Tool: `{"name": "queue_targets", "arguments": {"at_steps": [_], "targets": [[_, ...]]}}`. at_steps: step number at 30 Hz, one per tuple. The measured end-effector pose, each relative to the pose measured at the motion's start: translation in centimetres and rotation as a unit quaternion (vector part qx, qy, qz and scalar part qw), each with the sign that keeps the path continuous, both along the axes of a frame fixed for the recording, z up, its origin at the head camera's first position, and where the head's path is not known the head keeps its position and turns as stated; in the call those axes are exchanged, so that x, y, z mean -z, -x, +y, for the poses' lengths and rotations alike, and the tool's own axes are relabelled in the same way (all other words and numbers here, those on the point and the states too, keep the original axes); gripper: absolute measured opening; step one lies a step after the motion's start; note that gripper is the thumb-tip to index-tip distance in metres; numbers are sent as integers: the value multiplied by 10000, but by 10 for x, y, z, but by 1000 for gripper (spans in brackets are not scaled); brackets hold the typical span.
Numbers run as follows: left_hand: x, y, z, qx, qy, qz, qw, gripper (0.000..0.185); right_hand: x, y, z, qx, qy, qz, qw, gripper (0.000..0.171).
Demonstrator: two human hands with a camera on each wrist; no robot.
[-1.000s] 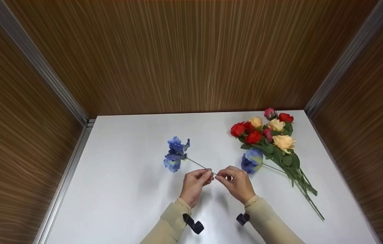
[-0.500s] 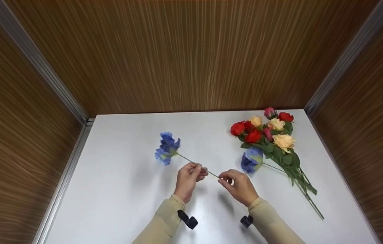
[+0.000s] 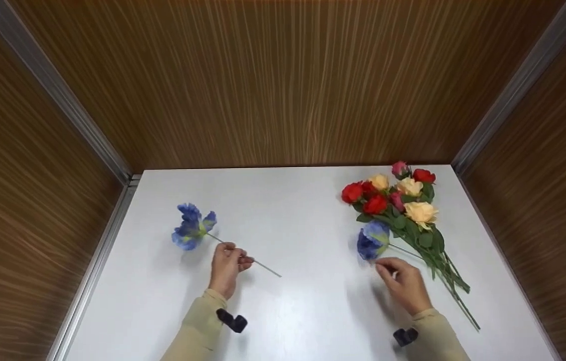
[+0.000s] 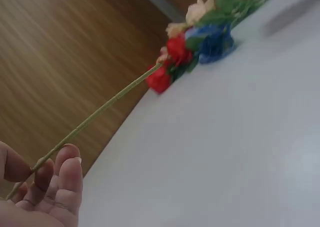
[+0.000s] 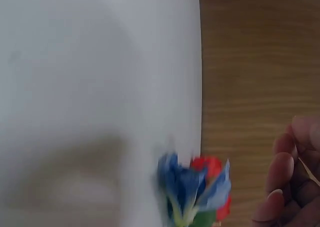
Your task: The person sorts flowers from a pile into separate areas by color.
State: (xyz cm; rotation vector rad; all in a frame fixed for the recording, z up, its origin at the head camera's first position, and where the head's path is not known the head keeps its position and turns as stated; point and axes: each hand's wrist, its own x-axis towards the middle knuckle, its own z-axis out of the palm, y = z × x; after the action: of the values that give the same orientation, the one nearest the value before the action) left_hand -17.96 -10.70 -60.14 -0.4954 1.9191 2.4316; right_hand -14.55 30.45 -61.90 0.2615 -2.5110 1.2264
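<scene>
My left hand [image 3: 227, 268] pinches the thin green stem of a blue artificial flower [image 3: 190, 233] between thumb and fingers. The bloom points to the far left, and the stem's bare end [image 3: 267, 269] sticks out to the right. In the left wrist view the stem [image 4: 100, 109] slants up from the fingers. My right hand [image 3: 405, 286] is raised over the table with loosely bent fingers, and nothing shows in its grasp. Just beyond its fingertips lies a second blue flower [image 3: 374, 239], also seen in the right wrist view as a blurred bloom [image 5: 182, 184].
Red, pink and cream roses [image 3: 420, 213] lie bunched at the back right of the white table [image 3: 293, 215]. Their green stems [image 3: 455, 286] reach toward the front right. Wood-grained panels [image 3: 283, 85] enclose the back and both sides.
My left hand has carried the blue flower leftward. The right hand has let go of the stem's end and moved right, toward the second blue flower. The roses lie as before.
</scene>
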Motion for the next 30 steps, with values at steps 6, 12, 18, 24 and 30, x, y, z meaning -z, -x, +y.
{"name": "queue_targets", "arguments": {"at_steps": [6,12,18,24,30], "targets": [[3,1,-41,-217,621,-115,9978,22,1,-13,42,980,28,-275,9948,8],[5,-5,-87,-343,1361,-576,9884,32,0,-18,70,1544,-141,-512,9866,13],[2,-3,-120,-490,2096,-651,9744,34,2,-20,93,1952,-231,-747,9776,18],[-3,7,-143,-277,2662,-825,9600,42,5,-22,111,2281,-309,-1081,9671,25],[-1,16,-159,-219,2651,-1190,9566,45,8,-23,118,2478,-361,-1340,9588,27]]}}
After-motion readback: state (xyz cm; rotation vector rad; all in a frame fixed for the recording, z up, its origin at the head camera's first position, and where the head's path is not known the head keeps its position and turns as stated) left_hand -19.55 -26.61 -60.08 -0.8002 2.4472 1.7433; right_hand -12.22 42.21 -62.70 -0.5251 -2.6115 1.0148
